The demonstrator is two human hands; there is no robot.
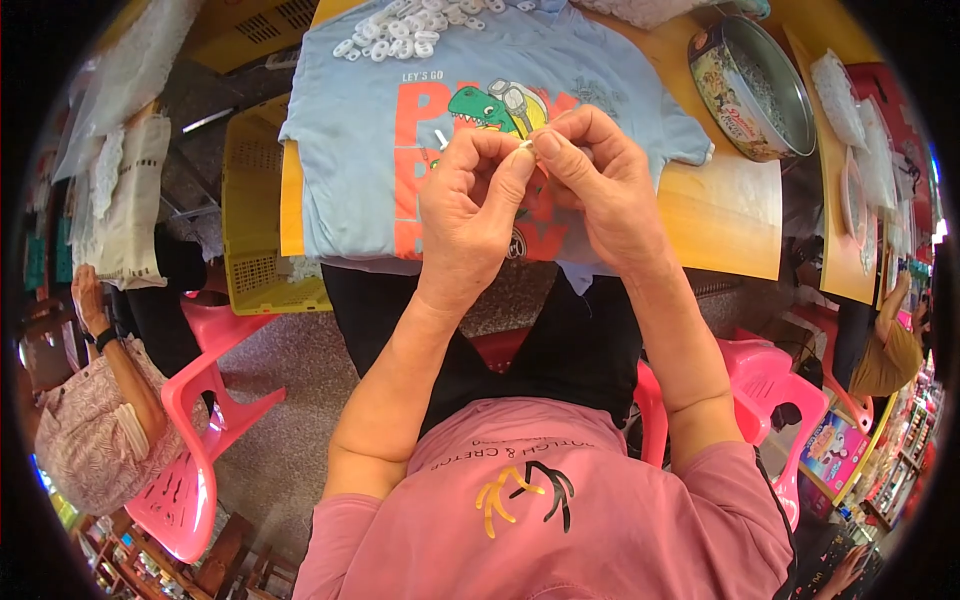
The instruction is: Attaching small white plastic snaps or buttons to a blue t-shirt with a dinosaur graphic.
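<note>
Both hands meet over a light blue T-shirt (345, 150) that is spread on the table and printed with a green cartoon dinosaur and red lettering. Thumb and forefinger of my left hand (468, 205) pinch a tiny whitish piece (527, 146), mostly covered by the fingertips. My right hand (608, 180) is closed on the same spot, thumb and forefinger pressed together against it. Just left of my left fingers, a short white peg-like bit (441, 139) shows over the shirt. Toward the far side of the shirt lies a heap of small white oval plastic pieces (400, 35) with holes.
At the far right of the wooden table (725, 215) stands a round tin (715, 95) holding many small shiny bits. A yellow plastic crate (250, 200) is left of the table. Pink chairs (205, 400) stand on both sides, and another person (105, 420) sits at left.
</note>
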